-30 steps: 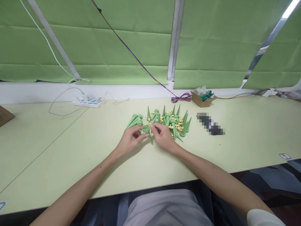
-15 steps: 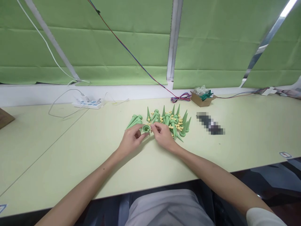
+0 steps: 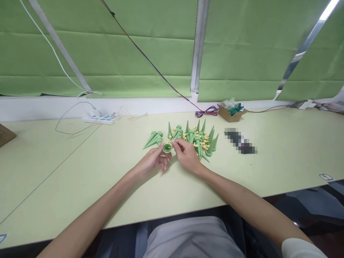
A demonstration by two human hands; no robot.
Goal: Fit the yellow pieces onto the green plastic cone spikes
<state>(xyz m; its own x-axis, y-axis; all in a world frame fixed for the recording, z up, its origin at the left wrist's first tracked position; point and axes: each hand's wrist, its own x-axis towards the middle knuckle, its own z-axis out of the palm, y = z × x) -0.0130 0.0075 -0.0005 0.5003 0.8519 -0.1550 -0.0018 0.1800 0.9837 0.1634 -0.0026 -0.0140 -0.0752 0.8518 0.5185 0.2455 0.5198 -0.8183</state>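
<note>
My left hand (image 3: 158, 157) grips a green plastic plant watering spike (image 3: 167, 148) between thumb and fingers, its round hollow end turned up towards me. Close against the spike's right side, my right hand (image 3: 185, 152) pinches a small yellow valve, mostly hidden by the fingertips. Behind and to the right of the right hand lies a pile of green watering spikes (image 3: 198, 141) with yellow valves, some standing point up, others lying down. A few more green spikes (image 3: 153, 138) lie just beyond the left hand, with no yellow parts visible on them.
A small cardboard box (image 3: 230, 116) with clear plastic and green material stands at the back, beside a coil of red and blue wire (image 3: 206, 111). A power strip (image 3: 103, 119) with white cables lies at the back left. A blurred dark object (image 3: 240, 141) rests right of the pile.
My left hand has turned over and shifted its hold, its fingers now below the spike. The spike's open end has tilted slightly. My right hand has hardly moved.
</note>
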